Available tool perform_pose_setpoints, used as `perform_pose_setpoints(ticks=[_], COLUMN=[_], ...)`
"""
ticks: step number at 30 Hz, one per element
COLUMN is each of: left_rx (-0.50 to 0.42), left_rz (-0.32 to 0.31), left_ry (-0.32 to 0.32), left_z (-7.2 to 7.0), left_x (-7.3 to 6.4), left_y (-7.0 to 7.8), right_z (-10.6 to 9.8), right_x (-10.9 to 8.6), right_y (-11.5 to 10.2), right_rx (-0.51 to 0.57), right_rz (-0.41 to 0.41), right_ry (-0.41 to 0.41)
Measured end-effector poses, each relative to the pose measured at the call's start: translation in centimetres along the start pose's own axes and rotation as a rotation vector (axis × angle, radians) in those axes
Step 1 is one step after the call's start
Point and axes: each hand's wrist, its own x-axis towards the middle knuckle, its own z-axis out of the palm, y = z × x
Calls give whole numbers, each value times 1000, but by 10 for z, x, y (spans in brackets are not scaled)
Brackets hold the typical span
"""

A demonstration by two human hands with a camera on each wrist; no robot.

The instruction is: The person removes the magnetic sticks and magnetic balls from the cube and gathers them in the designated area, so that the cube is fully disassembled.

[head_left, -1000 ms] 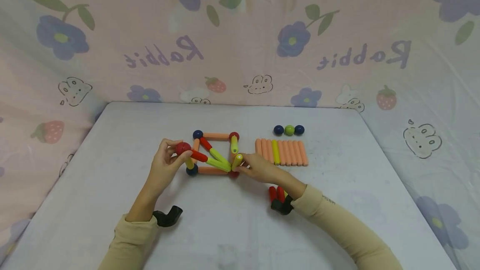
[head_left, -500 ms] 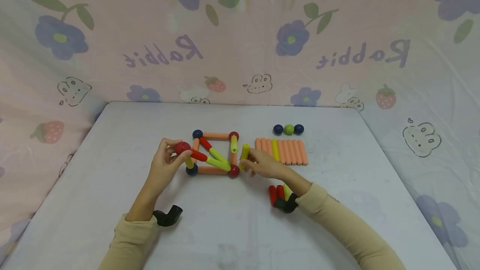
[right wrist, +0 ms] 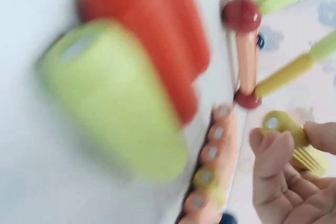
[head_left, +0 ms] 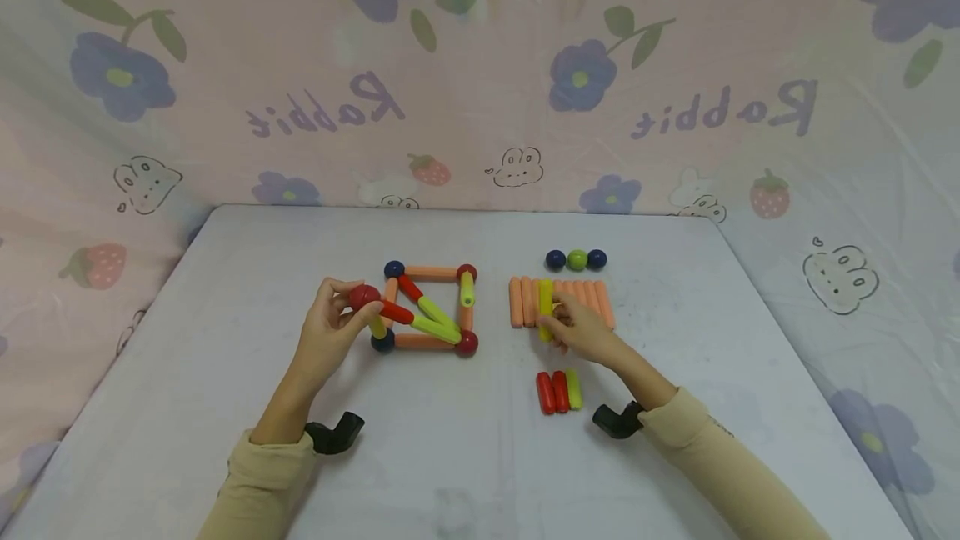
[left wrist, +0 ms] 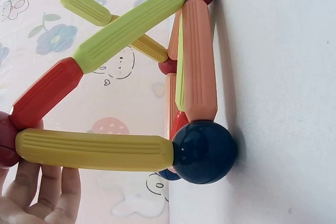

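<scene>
My left hand (head_left: pixel 326 332) holds a red ball (head_left: pixel 365 297) at the top of a yellow magnetic rod (left wrist: pixel 94 150), which rises from a dark blue ball (left wrist: pixel 205 151). From the red ball, a joined red and lime rod (head_left: pixel 420 322) slopes down to another red ball (head_left: pixel 467 343) at the frame's near right corner. Orange rods (head_left: pixel 426 342) and corner balls form a square on the table. Over the row of orange rods (head_left: pixel 592 298), my right hand (head_left: pixel 581 327) pinches a loose yellow rod (head_left: pixel 546 307) upright between thumb and fingers.
Two short red rods and a lime one (head_left: pixel 573 390) lie nearer the front. Behind the orange row sit two dark blue balls and a green ball (head_left: pixel 577 260). A patterned curtain (head_left: pixel 480 107) hangs behind the table (head_left: pixel 480 457).
My right hand has carried the yellow rod rightward, from the frame's near right corner to the row of orange rods. My left hand keeps its place on the red ball.
</scene>
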Motion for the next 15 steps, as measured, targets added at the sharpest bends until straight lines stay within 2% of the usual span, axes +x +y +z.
perform_pose_setpoints(ticks=[7,15], left_rx=[8,5], left_rz=[12,15], left_ry=[8,3], left_z=[-1,-1], left_x=[1,2], left_y=[-4,-6], right_z=[-22,-46], right_x=[-13,-24], right_y=[28,57], right_rx=[-38,-49], right_rz=[59,183], right_ry=[129,169])
